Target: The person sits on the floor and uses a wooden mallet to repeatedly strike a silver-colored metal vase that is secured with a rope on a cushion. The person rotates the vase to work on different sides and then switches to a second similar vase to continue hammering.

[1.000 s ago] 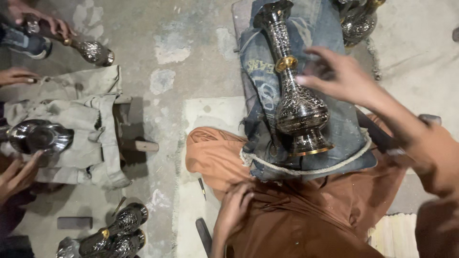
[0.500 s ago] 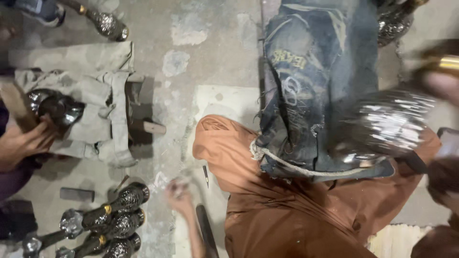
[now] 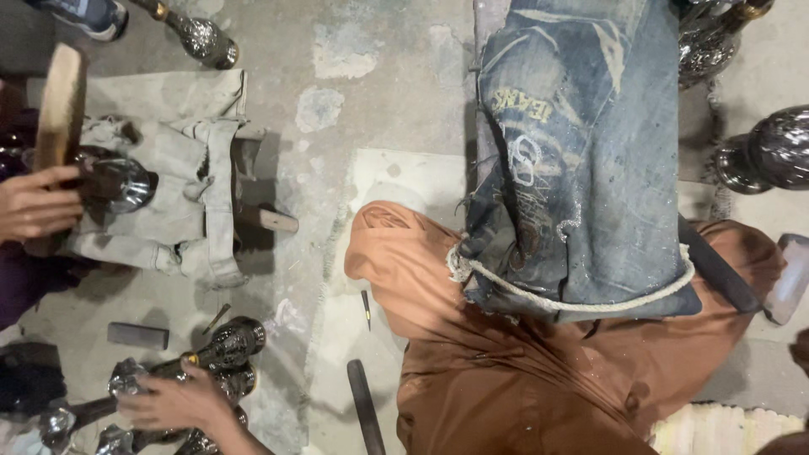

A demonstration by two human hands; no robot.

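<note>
My left hand [image 3: 177, 403] reaches down to the lower left and lies on a pile of dark engraved metal vases [image 3: 223, 341] on the floor. Its fingers spread over their necks, and whether they close on one I cannot tell. My right hand is out of view. A worn denim cloth [image 3: 581, 168] tied with a rope [image 3: 573, 302] covers my lap over my orange clothing [image 3: 506, 379]; nothing lies on it. A tall engraved vase [image 3: 767, 156] stands at the right edge.
At the left, another person's hand [image 3: 34, 206] holds a shiny metal piece [image 3: 118, 181] on a grey cloth beside a wooden block [image 3: 59, 105]. Another vase [image 3: 198, 38] lies top left, one more [image 3: 712, 38] top right. A dark bar [image 3: 137, 335], a small chisel [image 3: 366, 307] and a black handle [image 3: 364, 417] lie on the concrete.
The vase that stood on the denim a second ago was swung off to the right. My left hand moved from my lap to the pile of vases on the floor.
</note>
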